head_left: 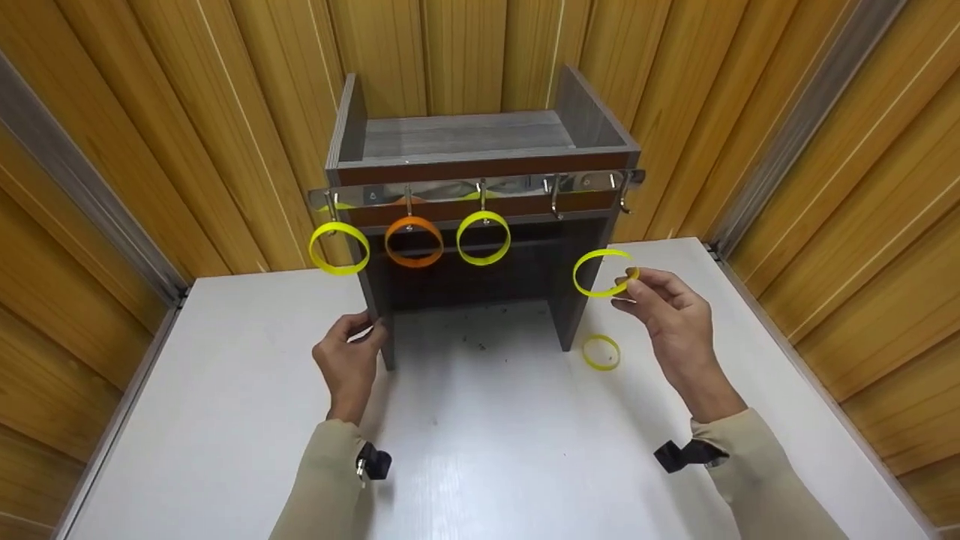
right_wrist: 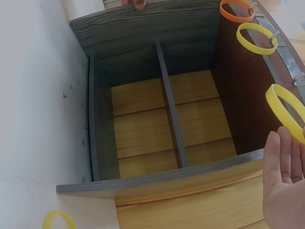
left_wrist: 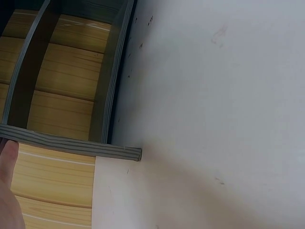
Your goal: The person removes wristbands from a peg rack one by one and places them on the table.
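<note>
My right hand (head_left: 679, 315) pinches a yellow wristband (head_left: 575, 277) between thumb and fingers, in front of the right side of a grey wooden shelf (head_left: 480, 135). In the right wrist view, this wristband (right_wrist: 277, 106) appears at the right edge above the fingers. My left hand (head_left: 349, 364) grips the front edge of the shelf's left side panel (head_left: 384, 349); some of its fingers are hidden behind the panel. Along the shelf front runs a metal hook rail (head_left: 525, 185). From its hooks hang a yellow wristband (head_left: 339, 270), an orange wristband (head_left: 414, 262) and another yellow wristband (head_left: 484, 261).
Two hooks at the right, a hook (head_left: 555, 199) and the end hook (head_left: 624, 195), carry no band. One more yellow wristband (head_left: 601, 367) lies on the white table (head_left: 480, 450) beside the shelf's right leg. Wood-patterned walls (head_left: 465, 52) stand behind and at both sides.
</note>
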Demonstrator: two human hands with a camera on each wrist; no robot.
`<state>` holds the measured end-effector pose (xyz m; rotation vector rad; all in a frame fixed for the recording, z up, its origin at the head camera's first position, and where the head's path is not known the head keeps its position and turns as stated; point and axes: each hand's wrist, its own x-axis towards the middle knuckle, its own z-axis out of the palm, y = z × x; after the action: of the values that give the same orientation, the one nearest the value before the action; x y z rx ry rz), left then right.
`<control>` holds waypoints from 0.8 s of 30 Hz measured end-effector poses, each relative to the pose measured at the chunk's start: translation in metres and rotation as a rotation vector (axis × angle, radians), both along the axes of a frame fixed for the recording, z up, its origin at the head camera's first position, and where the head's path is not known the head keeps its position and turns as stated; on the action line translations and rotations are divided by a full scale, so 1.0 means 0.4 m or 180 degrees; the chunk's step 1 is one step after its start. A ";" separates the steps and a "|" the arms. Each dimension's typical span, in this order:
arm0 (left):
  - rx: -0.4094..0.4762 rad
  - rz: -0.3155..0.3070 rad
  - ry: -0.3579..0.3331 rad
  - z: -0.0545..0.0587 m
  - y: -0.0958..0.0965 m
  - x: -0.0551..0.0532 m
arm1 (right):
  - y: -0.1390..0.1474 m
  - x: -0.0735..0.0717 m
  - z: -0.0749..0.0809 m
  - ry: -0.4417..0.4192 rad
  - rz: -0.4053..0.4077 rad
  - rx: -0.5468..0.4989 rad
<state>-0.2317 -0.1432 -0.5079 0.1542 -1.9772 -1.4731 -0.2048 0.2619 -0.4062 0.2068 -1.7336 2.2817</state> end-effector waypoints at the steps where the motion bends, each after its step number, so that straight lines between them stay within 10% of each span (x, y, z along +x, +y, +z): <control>1: 0.0010 -0.0001 0.0007 0.000 -0.001 -0.001 | 0.002 -0.002 0.000 -0.0004 -0.0009 -0.0013; 24: -0.0032 -0.0028 0.0079 -0.005 -0.009 -0.015 | 0.117 -0.054 -0.070 -0.0239 -0.0081 -0.0234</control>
<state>-0.2378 -0.1469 -0.5099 0.1224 -1.9674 -1.4636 -0.2263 0.3086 -0.4342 0.0851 -1.6739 2.3585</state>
